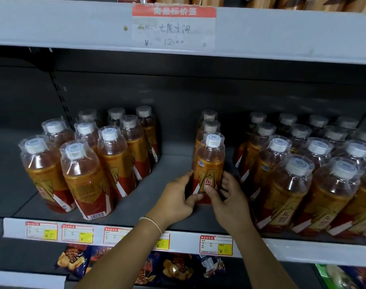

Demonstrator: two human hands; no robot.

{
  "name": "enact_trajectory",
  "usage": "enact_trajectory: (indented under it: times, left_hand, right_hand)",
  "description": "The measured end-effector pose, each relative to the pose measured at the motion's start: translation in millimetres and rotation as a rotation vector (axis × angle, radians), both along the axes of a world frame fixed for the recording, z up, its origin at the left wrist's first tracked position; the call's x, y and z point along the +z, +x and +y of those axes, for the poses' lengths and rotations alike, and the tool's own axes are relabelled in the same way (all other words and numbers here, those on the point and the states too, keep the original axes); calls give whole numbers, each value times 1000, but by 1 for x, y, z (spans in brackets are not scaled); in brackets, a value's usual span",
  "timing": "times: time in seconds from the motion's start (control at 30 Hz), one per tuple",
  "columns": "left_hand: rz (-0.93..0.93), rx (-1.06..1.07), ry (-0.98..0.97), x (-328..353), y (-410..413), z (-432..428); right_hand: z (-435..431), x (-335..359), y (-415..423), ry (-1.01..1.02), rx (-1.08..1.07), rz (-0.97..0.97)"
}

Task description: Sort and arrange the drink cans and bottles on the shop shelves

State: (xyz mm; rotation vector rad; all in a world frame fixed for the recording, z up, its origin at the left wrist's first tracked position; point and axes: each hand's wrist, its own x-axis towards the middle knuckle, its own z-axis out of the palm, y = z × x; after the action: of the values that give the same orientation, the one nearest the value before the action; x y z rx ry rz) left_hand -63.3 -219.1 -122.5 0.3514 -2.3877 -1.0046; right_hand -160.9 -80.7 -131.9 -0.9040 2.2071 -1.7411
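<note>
Grey shop shelf, pretty dim lighting. Left hand and right hand both have their grip clamped on the near bottle of a 3-deep row in the middle. It's upright, between the left bunch and the bigger right bunch. Price tags run along the near edge.

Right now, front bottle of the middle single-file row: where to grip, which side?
Grip the front bottle by its straight labelled body, left and right flanks, coming from the shelf front, as the left hand and right hand do. Gaps flank it; row-mates stand behind; the shoulder tapers under a clear hood.
</note>
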Motion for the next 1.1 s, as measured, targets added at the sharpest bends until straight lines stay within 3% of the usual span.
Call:
enact_trajectory:
  times: [0.6, 0.8, 0.97, 1.1]
  left_hand:
    - [-13, 11, -84, -1, 1, -1]
    - [-16, 56, -130, 8, 10, 0]
    - [120, 164, -192, 26, 39, -5]
    - [210, 258, -222, 49, 77, -17]
  right_hand:
    - [-3, 2, 4, 2, -41, 40]
    - [1, 14, 21, -3, -227, 359]
    - [-15, 20, 44, -87, -129, 571]
    - [-44, 29, 69, -116, -2, 603]
